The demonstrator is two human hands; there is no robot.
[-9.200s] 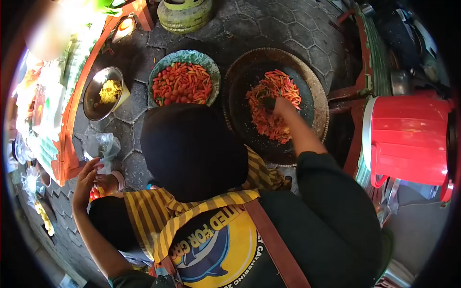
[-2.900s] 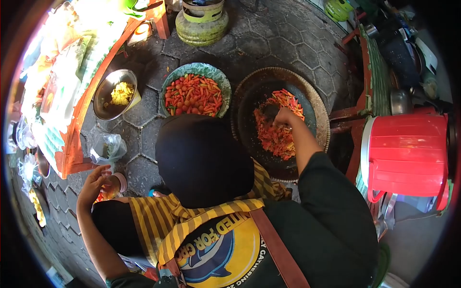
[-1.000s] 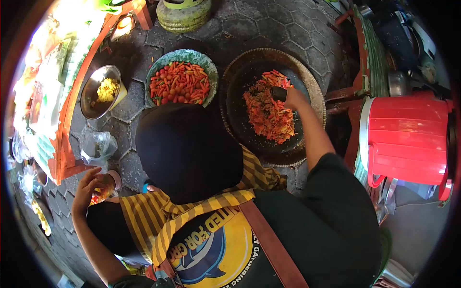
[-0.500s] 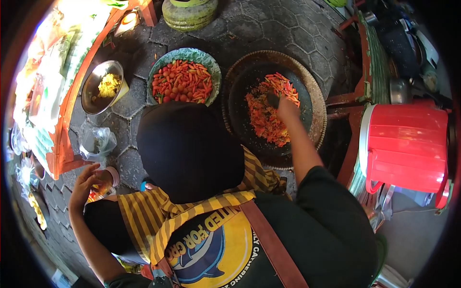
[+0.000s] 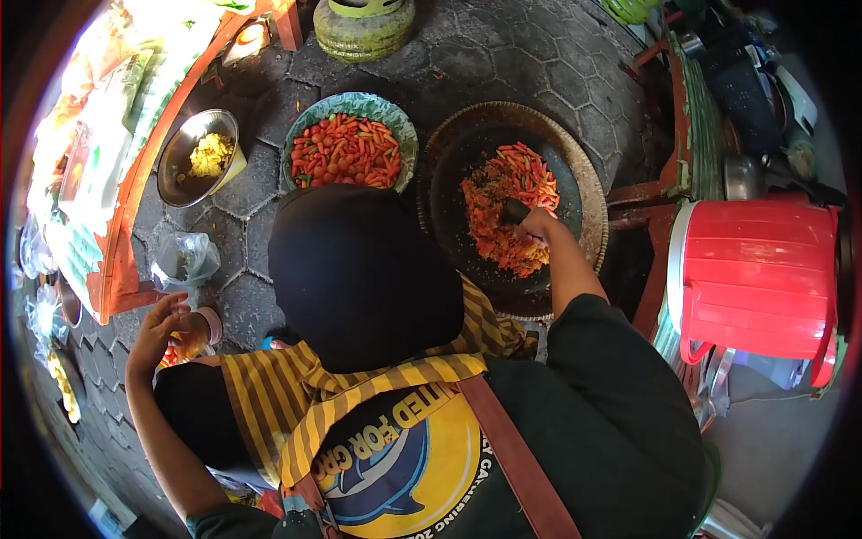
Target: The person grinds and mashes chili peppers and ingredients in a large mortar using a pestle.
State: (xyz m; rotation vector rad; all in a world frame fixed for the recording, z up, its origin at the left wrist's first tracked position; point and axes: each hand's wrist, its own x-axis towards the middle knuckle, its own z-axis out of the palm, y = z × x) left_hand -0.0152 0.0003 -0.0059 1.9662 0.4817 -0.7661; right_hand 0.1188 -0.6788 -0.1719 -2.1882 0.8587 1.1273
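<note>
My right hand (image 5: 537,228) is closed round a dark stone pestle (image 5: 514,212), pressing it into red-orange chili paste (image 5: 492,229) in a wide black stone mortar (image 5: 446,193). Whole red and orange chilies (image 5: 528,172) lie in the mortar's far right part, just beyond the pestle. My left hand (image 5: 160,331) hangs off to the left in front of my knee, its fingers loosely apart and holding nothing that I can see. Close beside it is a clear jar with a pinkish rim (image 5: 210,325), partly hidden.
The mortar stands in a round woven tray (image 5: 588,193). Left of it is a green enamel basin (image 5: 406,144) of chilies and small tomatoes. Farther left are a metal bowl (image 5: 171,171) with yellow paste and a plastic bag (image 5: 186,260). A red cooler (image 5: 759,278) stands at right.
My right hand and the pestle have moved down towards me across the paste. The left hand stays near the jar, and the whole view has shifted slightly.
</note>
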